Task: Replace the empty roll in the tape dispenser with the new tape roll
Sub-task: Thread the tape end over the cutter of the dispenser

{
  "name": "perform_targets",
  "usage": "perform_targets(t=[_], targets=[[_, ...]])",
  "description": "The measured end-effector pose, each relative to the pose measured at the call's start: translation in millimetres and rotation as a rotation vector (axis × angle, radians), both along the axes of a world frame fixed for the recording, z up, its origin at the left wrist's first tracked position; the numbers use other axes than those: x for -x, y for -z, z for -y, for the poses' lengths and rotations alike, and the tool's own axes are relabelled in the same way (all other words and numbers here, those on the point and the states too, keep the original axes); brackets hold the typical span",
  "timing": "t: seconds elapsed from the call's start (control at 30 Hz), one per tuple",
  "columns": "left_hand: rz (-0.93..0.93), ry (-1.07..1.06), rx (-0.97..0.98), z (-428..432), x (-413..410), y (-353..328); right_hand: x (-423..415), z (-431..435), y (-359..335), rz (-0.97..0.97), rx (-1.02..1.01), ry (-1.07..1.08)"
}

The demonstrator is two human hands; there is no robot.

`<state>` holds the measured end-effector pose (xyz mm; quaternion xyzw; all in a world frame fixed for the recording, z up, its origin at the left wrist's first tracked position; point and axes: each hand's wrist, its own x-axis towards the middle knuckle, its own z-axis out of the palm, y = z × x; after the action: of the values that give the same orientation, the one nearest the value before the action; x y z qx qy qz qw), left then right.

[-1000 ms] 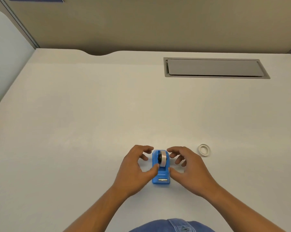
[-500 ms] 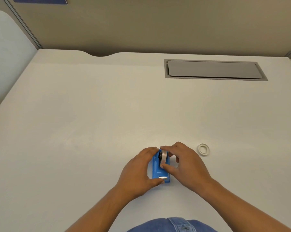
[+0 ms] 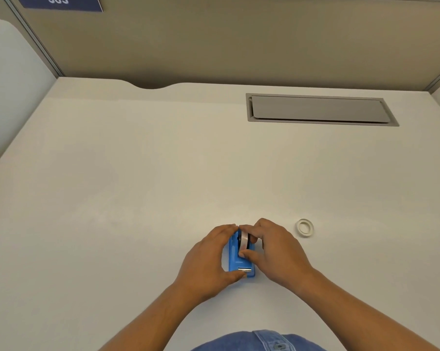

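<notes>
A small blue tape dispenser (image 3: 235, 262) stands on the white desk (image 3: 138, 198), near the front middle, its metal cutter toward me. My left hand (image 3: 208, 259) wraps around its left side, fingers at the back and thumb at the front end. A tape roll (image 3: 244, 240) on a black hub sits upright in the dispenser. My right hand (image 3: 274, 252) pinches that roll from the right, thumb on its front and fingers over its top. A thin white ring, the other roll (image 3: 304, 227), lies flat on the desk just right of my right hand.
A grey cable hatch (image 3: 317, 110) is set into the desk at the back right. Partition walls close the desk at the back and on both sides. A dark blue sign (image 3: 62, 2) hangs at the top left.
Both hands have closed in on the dispenser: the left went from open beside it to holding its side, and the right now pinches the roll. The white ring has not moved.
</notes>
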<state>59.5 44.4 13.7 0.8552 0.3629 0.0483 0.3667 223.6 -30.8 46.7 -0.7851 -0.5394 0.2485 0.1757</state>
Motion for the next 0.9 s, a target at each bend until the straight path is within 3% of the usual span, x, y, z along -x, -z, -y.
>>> perform_targets(t=[0.43, 0.6, 0.9], targets=[[-0.018, 0.046, 0.004, 5, 6, -10, 0, 10, 0, -0.107, 0.085, -0.059], [-0.052, 0.027, -0.006, 7, 11, -18, 6, 23, 6, -0.185, 0.017, 0.047], [-0.074, -0.141, -0.195, 10, -1, -27, 13, 27, 5, -0.149, -0.091, 0.063]])
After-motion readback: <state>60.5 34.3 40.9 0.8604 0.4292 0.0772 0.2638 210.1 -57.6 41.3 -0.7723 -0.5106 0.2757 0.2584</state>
